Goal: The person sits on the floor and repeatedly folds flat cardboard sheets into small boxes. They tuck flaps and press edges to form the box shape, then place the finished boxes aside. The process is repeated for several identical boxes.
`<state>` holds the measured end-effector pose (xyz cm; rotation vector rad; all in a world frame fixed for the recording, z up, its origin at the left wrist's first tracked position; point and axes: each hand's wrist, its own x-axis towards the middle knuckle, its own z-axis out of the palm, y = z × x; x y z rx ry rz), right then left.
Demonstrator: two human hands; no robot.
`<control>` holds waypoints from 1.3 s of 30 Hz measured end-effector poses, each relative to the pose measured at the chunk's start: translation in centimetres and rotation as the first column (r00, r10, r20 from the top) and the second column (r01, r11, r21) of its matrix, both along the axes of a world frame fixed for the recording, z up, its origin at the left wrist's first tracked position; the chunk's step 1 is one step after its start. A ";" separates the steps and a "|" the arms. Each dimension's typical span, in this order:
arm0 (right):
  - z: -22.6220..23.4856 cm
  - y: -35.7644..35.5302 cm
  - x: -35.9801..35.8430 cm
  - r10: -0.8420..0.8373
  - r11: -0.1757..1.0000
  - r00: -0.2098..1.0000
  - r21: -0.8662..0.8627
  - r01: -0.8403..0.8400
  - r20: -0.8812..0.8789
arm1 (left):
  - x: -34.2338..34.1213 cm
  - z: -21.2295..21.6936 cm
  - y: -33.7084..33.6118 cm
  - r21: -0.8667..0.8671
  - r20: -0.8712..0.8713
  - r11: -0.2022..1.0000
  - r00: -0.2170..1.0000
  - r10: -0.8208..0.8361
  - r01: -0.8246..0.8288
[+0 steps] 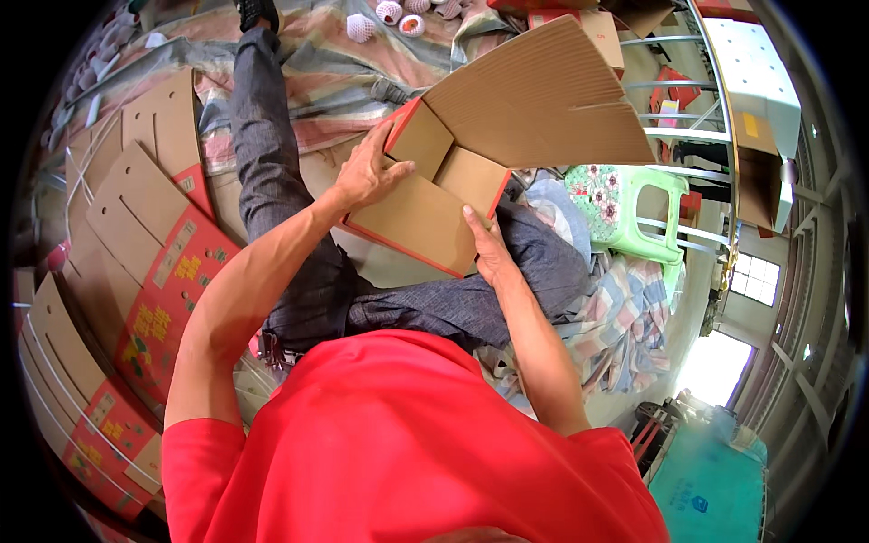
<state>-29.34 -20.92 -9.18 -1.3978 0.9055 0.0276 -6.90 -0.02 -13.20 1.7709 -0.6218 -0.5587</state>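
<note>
Head view, and from where I stand the widest thing is the striped pink, grey and cream cloth [312, 90] on the floor. Next come flattened brown-and-red cardboard cartons [186, 281], stacked at the left of a seated person in a red shirt [425, 443]. An open brown cardboard box with red outer edges [407, 226] is over the lap, by the bent right leg [489, 312]. The left hand [367, 172] is clamped on its left wall, thumb inside; the right hand [489, 244] grips the near right edge, fingers mostly hidden. Smallest are round things in pink netting [360, 28].

I'd judge the shaping mostly done: walls stand, corners meet. The big brown lid flap [534, 100] is not yet closed. Yellow lettering and little figures cover the cartons' red panels; I see no writing on the box.
</note>
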 end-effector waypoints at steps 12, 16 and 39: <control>0.1 1.9 0.9 0.004 1.000 0.997 -0.030 -0.002 0.075 | -1.7 0.6 2.1 0.235 0.019 0.958 0.987 0.162 -0.162; -0.6 2.3 1.1 0.053 0.978 0.996 -0.204 -0.036 0.078 | 0.6 7.2 -0.2 -0.225 0.161 0.932 0.933 0.323 -0.284; -3.0 0.3 0.5 0.155 0.938 0.988 -0.319 -0.139 0.025 | -4.2 15.8 5.6 -0.437 -0.898 0.879 0.152 -0.413 -0.191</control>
